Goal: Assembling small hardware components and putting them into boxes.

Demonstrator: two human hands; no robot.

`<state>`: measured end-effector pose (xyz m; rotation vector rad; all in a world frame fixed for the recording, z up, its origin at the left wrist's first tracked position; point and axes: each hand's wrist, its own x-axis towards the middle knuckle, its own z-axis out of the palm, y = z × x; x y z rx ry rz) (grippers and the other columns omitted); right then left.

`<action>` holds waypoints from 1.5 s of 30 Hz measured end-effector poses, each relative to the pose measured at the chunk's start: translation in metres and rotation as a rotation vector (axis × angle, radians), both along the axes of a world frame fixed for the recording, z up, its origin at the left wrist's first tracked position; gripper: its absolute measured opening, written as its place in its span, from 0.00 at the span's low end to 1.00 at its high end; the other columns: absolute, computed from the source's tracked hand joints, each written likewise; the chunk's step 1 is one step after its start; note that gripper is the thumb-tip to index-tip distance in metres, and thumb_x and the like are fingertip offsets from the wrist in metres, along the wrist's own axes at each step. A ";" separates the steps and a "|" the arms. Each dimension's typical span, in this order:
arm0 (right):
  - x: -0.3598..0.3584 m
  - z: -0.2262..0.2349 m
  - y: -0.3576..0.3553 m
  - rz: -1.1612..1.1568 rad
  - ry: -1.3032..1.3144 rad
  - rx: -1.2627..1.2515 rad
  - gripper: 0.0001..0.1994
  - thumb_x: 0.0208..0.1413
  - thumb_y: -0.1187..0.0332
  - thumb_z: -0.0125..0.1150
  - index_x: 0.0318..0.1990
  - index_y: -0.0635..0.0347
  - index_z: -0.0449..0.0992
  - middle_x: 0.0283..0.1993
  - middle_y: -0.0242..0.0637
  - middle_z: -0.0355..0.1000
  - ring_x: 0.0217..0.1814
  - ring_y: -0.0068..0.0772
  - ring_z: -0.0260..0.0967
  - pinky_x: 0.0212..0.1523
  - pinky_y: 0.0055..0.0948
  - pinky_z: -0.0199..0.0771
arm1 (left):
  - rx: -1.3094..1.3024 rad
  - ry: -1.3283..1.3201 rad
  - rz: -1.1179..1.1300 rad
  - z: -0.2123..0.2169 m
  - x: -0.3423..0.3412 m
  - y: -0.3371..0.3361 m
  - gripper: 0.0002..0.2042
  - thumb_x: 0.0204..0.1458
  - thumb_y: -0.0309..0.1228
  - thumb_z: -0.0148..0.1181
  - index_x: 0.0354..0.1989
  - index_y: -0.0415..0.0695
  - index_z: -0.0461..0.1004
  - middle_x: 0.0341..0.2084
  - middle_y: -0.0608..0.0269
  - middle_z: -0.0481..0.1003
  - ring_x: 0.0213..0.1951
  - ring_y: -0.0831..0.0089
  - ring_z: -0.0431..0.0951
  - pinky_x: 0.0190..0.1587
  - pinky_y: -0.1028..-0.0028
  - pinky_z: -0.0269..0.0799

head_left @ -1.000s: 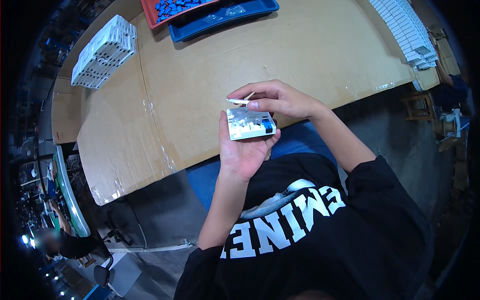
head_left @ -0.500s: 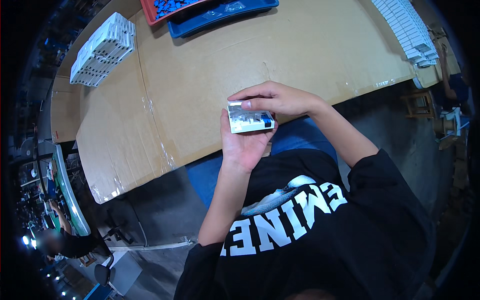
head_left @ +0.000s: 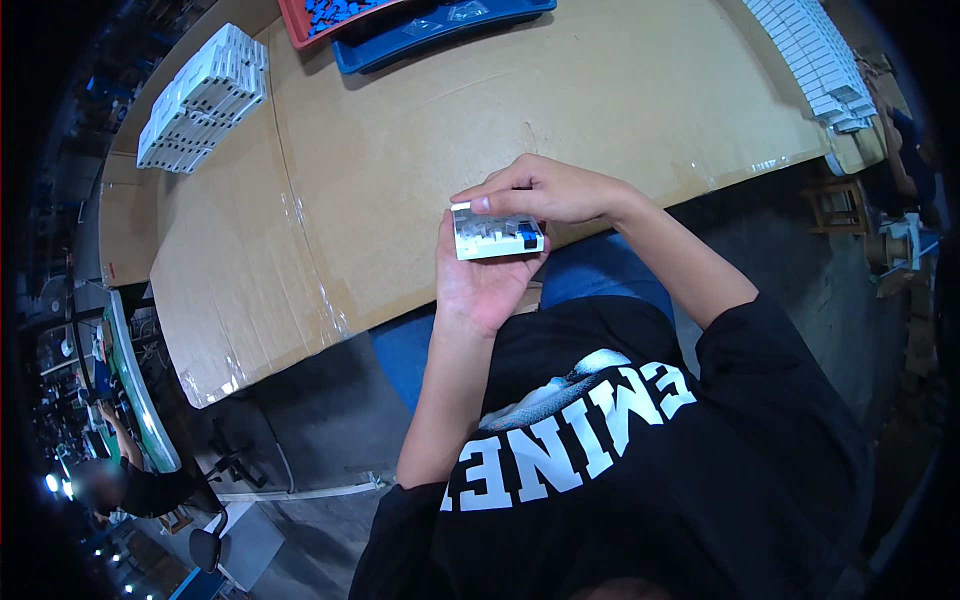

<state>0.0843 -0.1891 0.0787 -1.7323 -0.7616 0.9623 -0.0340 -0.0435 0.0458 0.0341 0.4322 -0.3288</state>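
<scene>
A small white box (head_left: 495,235) with a blue part at its right end lies in the palm of my left hand (head_left: 480,285), which is cupped under it near the table's front edge. My right hand (head_left: 545,190) reaches over from the right, its fingers curled on the box's top edge and thumb pressing the upper left corner. Both hands hold the box above my lap, just at the edge of the cardboard-covered table (head_left: 400,150).
A stack of white boxes (head_left: 200,100) sits at the far left of the table. A red tray (head_left: 330,15) and a blue tray (head_left: 440,30) stand at the back. Rows of white boxes (head_left: 815,55) line the right end. Another person (head_left: 120,480) works at lower left.
A small strip held in my right fingers a second ago is gone from view. My right hand has come down onto the box's top, and both hands shifted slightly with the box.
</scene>
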 end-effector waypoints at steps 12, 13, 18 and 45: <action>0.004 -0.018 0.000 -0.003 0.069 -0.081 0.25 0.69 0.45 0.56 0.49 0.58 0.87 0.34 0.33 0.81 0.35 0.21 0.72 0.41 0.27 0.74 | -0.005 0.070 -0.070 -0.001 0.000 0.007 0.24 0.70 0.51 0.42 0.60 0.45 0.69 0.54 0.49 0.74 0.56 0.51 0.74 0.57 0.49 0.72; 0.004 -0.017 0.000 -0.002 0.070 -0.082 0.25 0.69 0.45 0.56 0.49 0.58 0.87 0.34 0.33 0.81 0.35 0.21 0.72 0.41 0.27 0.74 | 0.008 0.068 -0.073 0.000 0.000 0.007 0.24 0.70 0.51 0.42 0.60 0.45 0.70 0.54 0.49 0.75 0.57 0.51 0.75 0.57 0.49 0.72; 0.004 -0.010 0.004 0.017 0.052 -0.092 0.28 0.69 0.43 0.56 0.39 0.63 0.87 0.29 0.31 0.78 0.32 0.19 0.68 0.36 0.27 0.71 | 0.015 0.077 -0.099 -0.003 0.003 0.013 0.24 0.70 0.51 0.41 0.60 0.46 0.70 0.54 0.50 0.75 0.57 0.50 0.75 0.57 0.50 0.73; -0.026 -0.014 -0.006 0.015 -0.219 0.154 0.25 0.70 0.53 0.56 0.67 0.60 0.73 0.66 0.48 0.73 0.66 0.41 0.71 0.66 0.37 0.69 | 0.209 0.039 -0.144 0.003 0.006 0.012 0.25 0.69 0.56 0.40 0.59 0.51 0.71 0.55 0.57 0.74 0.57 0.57 0.75 0.57 0.48 0.73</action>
